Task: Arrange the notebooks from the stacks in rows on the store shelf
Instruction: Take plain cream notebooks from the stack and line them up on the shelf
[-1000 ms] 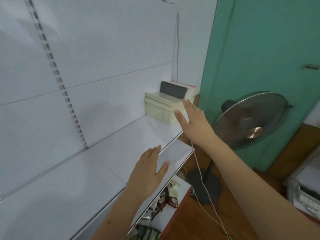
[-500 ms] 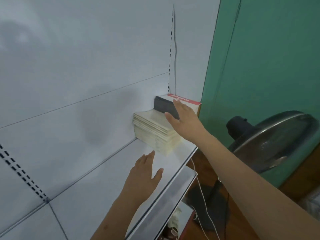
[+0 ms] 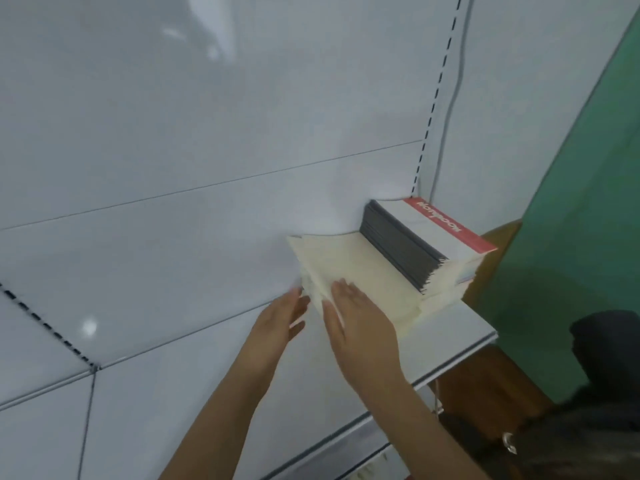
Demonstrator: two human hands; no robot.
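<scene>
A low stack of cream notebooks (image 3: 367, 268) lies on the white shelf (image 3: 180, 386) near its right end, its top sheets slightly fanned. Behind it to the right stands a taller stack (image 3: 429, 230) with dark grey spines and a red band on its top cover. My right hand (image 3: 360, 323) rests flat on the near left corner of the cream stack, fingers straight. My left hand (image 3: 282, 320) reaches in beside that stack's left edge with fingers extended; motion blur hides whether it touches the paper.
The white back panel (image 3: 207, 116) has slotted uprights and a thin cable running down by the right upright. A green wall (image 3: 588, 202) closes the right side. A dark fan (image 3: 609, 382) stands below right, over brown wood. The shelf's front edge (image 3: 453, 360) runs diagonally.
My right hand slid from the tall stack's front down to the cream stack's near left corner. My left hand rose off the shelf toward that stack. The view moved closer.
</scene>
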